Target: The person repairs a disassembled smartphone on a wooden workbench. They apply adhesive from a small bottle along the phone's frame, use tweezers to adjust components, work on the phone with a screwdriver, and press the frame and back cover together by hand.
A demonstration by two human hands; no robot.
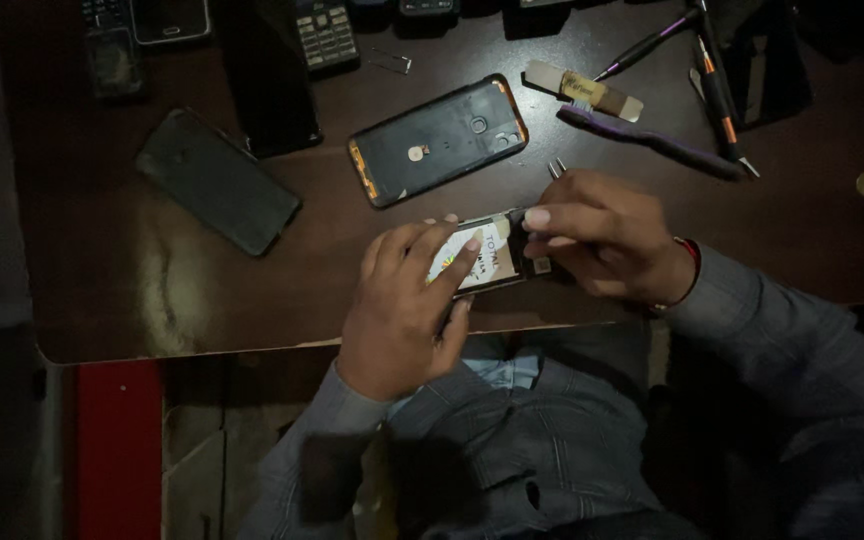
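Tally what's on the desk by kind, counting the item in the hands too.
Opened phone, held by left hand and right hand: 1
Phone back shells: 2
Keypad phones: 1 in clear view
Long hand tools: 3
Tweezers: 1
Total: 8; the far edge is too dark to count.

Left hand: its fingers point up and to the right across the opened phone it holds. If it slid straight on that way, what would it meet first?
Most likely the right hand, which grips the same opened phone just ahead of the left hand. Height is hard to judge from above.
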